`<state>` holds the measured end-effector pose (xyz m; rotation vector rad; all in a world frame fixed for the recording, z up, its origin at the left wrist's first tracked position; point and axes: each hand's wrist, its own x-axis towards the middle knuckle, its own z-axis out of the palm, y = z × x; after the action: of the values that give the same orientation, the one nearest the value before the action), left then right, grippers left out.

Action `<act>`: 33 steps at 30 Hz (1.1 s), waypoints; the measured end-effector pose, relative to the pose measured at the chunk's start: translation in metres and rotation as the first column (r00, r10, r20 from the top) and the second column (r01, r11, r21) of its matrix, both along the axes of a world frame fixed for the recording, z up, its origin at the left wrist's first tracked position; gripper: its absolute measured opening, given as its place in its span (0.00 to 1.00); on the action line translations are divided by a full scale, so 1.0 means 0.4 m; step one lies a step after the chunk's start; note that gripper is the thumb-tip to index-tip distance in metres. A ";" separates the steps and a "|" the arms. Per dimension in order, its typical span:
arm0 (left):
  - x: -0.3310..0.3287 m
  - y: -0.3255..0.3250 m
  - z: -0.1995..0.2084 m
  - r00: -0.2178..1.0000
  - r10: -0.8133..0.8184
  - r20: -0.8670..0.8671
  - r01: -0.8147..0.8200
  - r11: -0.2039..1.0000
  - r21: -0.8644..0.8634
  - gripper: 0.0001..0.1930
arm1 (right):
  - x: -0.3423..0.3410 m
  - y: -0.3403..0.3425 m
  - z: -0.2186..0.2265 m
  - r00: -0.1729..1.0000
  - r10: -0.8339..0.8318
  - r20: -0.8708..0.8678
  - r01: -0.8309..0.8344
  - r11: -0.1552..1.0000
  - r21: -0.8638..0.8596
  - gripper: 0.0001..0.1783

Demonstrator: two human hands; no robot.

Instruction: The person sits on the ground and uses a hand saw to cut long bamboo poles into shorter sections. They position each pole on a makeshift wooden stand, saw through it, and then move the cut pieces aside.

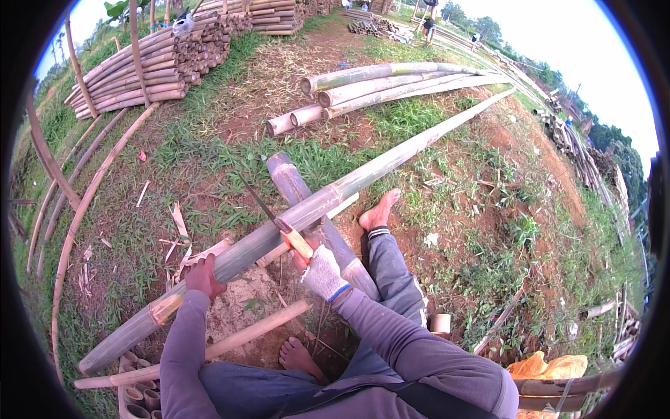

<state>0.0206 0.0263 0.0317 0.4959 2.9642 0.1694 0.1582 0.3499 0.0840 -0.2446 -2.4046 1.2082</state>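
Note:
A long green-grey bamboo pole [335, 194] runs from my lower left to the far right. It lies across a shorter, thick bamboo piece [289, 183] on the ground. My left hand [204, 277], bare, grips the pole near its close end. In a white knitted glove, my right hand [322, 274] is closed round the wooden handle of a machete [296, 243]. The machete's dark, narrow blade slants across the pole toward the upper left; whether its edge touches the bamboo I cannot tell. Below my hands lies a thinner, pale bamboo pole [258, 329].
Several cut bamboo poles [391, 85] lie ahead on the grass. A big bamboo stack [146, 70] stands far left, behind upright stakes. Short bamboo sections [143, 398] sit at lower left. An orange bag [548, 366] is at lower right. My bare feet flank the work.

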 end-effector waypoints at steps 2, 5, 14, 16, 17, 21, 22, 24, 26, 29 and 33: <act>-0.002 0.004 -0.003 1.000 -0.001 0.006 0.001 1.000 0.000 0.45 | 0.001 0.003 -0.006 1.000 -0.008 -0.003 0.008 1.000 0.011 0.18; -0.003 0.014 -0.011 1.000 -0.009 0.006 0.009 1.000 0.004 0.46 | 0.004 0.011 -0.014 1.000 -0.014 -0.023 0.015 1.000 0.019 0.17; -0.002 0.009 -0.008 1.000 0.007 0.013 -0.007 1.000 0.012 0.45 | 0.002 0.008 -0.012 1.000 0.003 -0.023 -0.003 1.000 -0.009 0.17; 0.000 0.010 -0.008 1.000 0.006 0.015 -0.007 1.000 0.012 0.46 | 0.003 0.012 -0.013 1.000 0.005 -0.019 -0.005 1.000 0.003 0.17; 0.000 0.010 -0.011 1.000 0.001 0.008 -0.001 1.000 0.014 0.46 | 0.004 0.012 -0.014 0.999 0.007 -0.049 -0.007 1.000 0.009 0.17; -0.002 0.003 -0.014 1.000 0.000 -0.009 0.000 1.000 0.017 0.46 | 0.000 0.005 -0.006 0.993 0.014 -0.121 -0.010 0.999 0.040 0.17; -0.002 0.004 -0.013 1.000 0.001 -0.008 -0.001 1.000 0.018 0.46 | 0.001 0.005 -0.002 0.992 0.013 -0.126 -0.006 0.999 0.052 0.17; 0.000 0.006 -0.010 1.000 0.000 -0.011 0.000 1.000 0.021 0.46 | 0.002 0.011 -0.013 0.998 0.020 -0.067 -0.017 0.999 0.044 0.16; -0.002 0.007 -0.011 1.000 0.000 -0.008 0.000 1.000 0.024 0.46 | 0.006 0.010 0.001 0.999 0.024 -0.030 -0.023 1.000 0.018 0.16; -0.007 0.008 -0.017 1.000 -0.012 0.004 0.012 1.000 0.024 0.47 | 0.014 0.010 0.017 1.000 0.015 -0.026 -0.016 1.000 -0.026 0.16; -0.011 -0.005 -0.029 1.000 -0.017 0.007 0.017 1.000 0.014 0.48 | 0.009 0.007 0.006 0.996 0.022 -0.089 -0.023 1.000 -0.021 0.15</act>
<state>0.0162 0.0241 0.0200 0.5206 2.9535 0.1902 0.1616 0.3528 0.0864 -0.1674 -2.3252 1.2295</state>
